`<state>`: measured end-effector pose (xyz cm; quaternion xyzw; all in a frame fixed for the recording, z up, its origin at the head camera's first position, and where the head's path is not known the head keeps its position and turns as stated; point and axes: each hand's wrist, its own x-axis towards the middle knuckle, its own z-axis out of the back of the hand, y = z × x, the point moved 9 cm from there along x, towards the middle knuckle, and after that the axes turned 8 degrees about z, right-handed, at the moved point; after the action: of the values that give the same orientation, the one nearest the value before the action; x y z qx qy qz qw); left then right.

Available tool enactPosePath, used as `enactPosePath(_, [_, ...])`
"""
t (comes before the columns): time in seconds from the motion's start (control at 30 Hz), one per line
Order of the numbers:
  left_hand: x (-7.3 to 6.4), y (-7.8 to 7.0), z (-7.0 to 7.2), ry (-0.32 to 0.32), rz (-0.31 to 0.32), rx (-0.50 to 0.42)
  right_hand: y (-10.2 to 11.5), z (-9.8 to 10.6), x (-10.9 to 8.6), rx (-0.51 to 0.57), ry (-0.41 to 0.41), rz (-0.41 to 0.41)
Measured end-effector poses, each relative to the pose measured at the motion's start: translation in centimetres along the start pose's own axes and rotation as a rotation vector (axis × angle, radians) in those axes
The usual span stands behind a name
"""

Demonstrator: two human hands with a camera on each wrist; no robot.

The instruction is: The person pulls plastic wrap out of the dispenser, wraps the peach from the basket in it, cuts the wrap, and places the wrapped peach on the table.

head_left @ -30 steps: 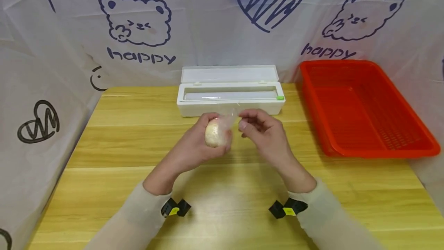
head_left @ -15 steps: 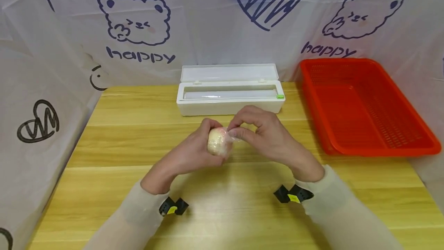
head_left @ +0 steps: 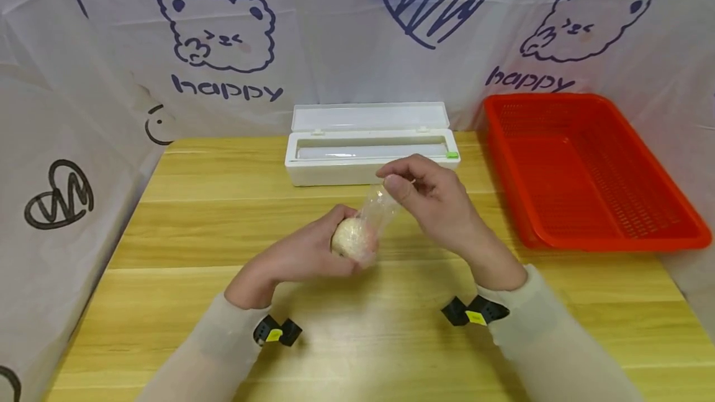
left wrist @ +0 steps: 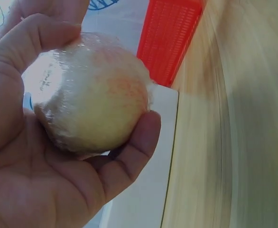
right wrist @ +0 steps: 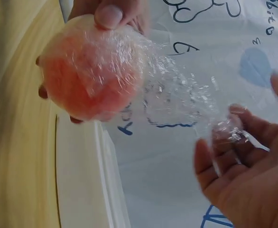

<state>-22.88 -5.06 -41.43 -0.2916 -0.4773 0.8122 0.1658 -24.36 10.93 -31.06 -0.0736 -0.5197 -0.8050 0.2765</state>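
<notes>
My left hand grips a pale yellow apple with a red blush, thumb and fingers curled round its sides. Clear cling film covers the apple tightly and shines in both wrist views. A loose tail of the film stretches from the apple up to my right hand. In the right wrist view the right hand's curled fingers hold the end of that tail, the thumb standing apart from them. Part of the apple's underside is hidden by the left hand.
Behind the hands, a white cling film dispenser stands with its lid raised and a film roll inside. A red plastic basket sits on the right of the wooden table. A printed white cloth hangs behind.
The right hand moved to the apple's film, then drew up and away, pulling a tail of film out. The left hand and apple came slightly lower.
</notes>
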Motion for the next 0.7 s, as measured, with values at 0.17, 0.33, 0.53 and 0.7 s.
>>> enactPosePath(0.17, [0.0,0.0,0.1,0.023,-0.017,-0.008,-0.4,-1.1,0.1,-0.121,0.161,-0.031])
enactPosePath(0.33, [-0.1,0.0,0.0,0.017,-0.013,0.003,-1.7,-1.3,0.2,-0.149,0.179,-0.14])
enactPosePath(0.53, [-0.3,0.2,0.2,0.008,-0.003,-0.003,-3.1,-0.9,0.0,-0.123,0.128,-0.227])
enactPosePath(0.7, [-0.6,-0.1,0.5,0.038,-0.033,-0.035,-3.3,0.9,-0.4,-0.059,-0.145,-0.217])
